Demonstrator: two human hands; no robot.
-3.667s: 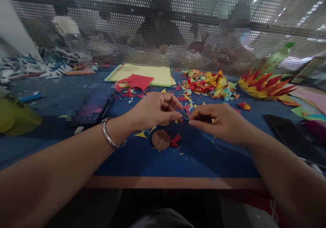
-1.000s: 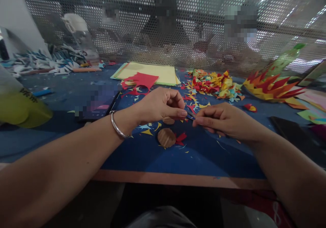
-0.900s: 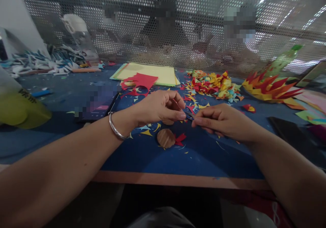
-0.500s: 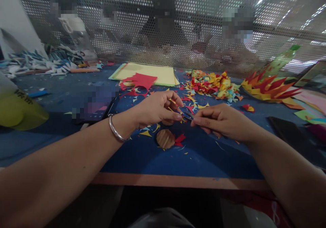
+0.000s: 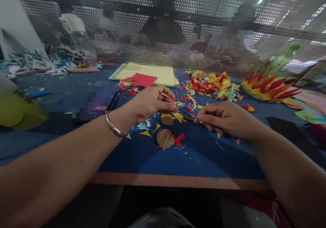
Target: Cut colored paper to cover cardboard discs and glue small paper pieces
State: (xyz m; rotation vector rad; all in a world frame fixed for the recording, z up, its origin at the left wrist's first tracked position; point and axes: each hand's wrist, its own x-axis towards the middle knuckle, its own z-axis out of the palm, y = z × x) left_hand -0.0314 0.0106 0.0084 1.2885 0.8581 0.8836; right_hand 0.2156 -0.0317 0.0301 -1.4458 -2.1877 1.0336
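My left hand (image 5: 159, 100) is raised over the paper scraps, thumb and forefinger pinched together. Whatever may be between those fingertips is too small to make out. My right hand (image 5: 220, 119) pinches a small pointed metal tool (image 5: 188, 115), its grey tip directed left toward my left fingertips but apart from them. Its kind is unclear, since my fingers cover the rear part. Below the hands lie a striped round wooden disc (image 5: 165, 138) and a smaller wooden disc (image 5: 167, 120). Touching the larger disc's right side is a folded red paper piece (image 5: 179, 140).
Behind my hands are red cut paper (image 5: 142, 80), a stack of yellow sheets (image 5: 152, 70) and a heap of coloured paper bits (image 5: 212, 85). A phone (image 5: 98, 102) lies left, a dark flat object (image 5: 290, 129) right. Pointed paper petals (image 5: 272, 89) and bottles stand farther out.
My left hand has drawn back up and left, away from the metal tool. My right hand has shifted slightly right. The smaller wooden disc now shows more fully.
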